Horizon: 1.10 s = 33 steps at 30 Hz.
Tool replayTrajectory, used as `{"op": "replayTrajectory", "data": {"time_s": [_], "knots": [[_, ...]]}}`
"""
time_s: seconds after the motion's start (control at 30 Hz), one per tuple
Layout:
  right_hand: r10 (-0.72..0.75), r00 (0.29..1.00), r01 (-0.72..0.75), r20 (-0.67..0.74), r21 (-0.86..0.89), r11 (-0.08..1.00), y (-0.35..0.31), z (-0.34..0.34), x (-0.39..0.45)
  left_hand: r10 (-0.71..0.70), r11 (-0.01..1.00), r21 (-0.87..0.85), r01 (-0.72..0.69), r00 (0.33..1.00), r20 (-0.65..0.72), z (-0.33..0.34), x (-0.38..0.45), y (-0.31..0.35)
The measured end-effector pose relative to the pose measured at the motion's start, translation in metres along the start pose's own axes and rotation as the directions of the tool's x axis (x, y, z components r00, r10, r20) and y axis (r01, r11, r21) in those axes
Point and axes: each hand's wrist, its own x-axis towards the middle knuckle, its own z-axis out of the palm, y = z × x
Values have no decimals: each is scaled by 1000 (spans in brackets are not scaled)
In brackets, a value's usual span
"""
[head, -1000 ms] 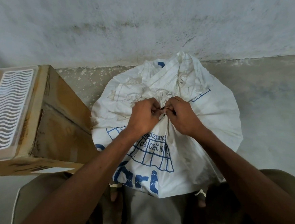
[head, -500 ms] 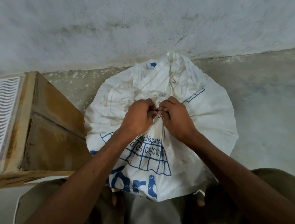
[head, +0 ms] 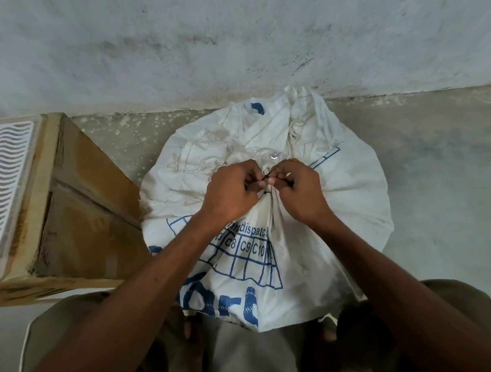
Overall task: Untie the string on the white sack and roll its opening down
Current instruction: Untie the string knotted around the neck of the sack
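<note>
Two bare forearms, no sleeves, no watch or bracelet, no rings on the left hand (head: 230,193) or the right hand (head: 297,190). Short, plain fingernails, one pale nail showing between the two hands. Olive-brown shorts (head: 465,309) over both thighs, the cloth smooth and unpatterned, with a thin pale stripe along the outer edge of each leg, clearest at the left side (head: 26,352) and at the far right. Bare knees below the hems. Dark sandals (head: 194,348) on both feet, toes showing at the front; straps too dim to make out.
</note>
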Motion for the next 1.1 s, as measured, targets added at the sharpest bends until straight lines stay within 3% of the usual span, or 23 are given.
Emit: {"op": "replayTrajectory", "data": {"time_s": [0.17, 0.4, 0.77, 0.9, 1.0, 1.1], "knots": [[-39, 998, 41, 38, -43, 998, 0, -2, 2, 5, 995, 96, -4, 1000, -9, -1, 1, 7], [-69, 995, 74, 72, -68, 995, -1, -3, 4, 185, 915, 373, -154, 982, -49, 1, -2, 7], [202, 978, -207, 48, 278, 938, 3, -5, 4, -22, 988, 150, 38, 994, -107, 3, 2, 14], [117, 993, -121, 32, 165, 979, 0, -6, 5, 145, 928, 357, -109, 987, -75, 2, -1, 13], [-41, 999, 42, 23, -14, 999, 0, -4, 5, 259, 878, 437, -196, 962, -89, 1, -4, 14], [-105, 994, 107, 36, -67, 992, 0, -2, 5, 190, 910, 383, -158, 981, -47, 0, -2, 16]]}}
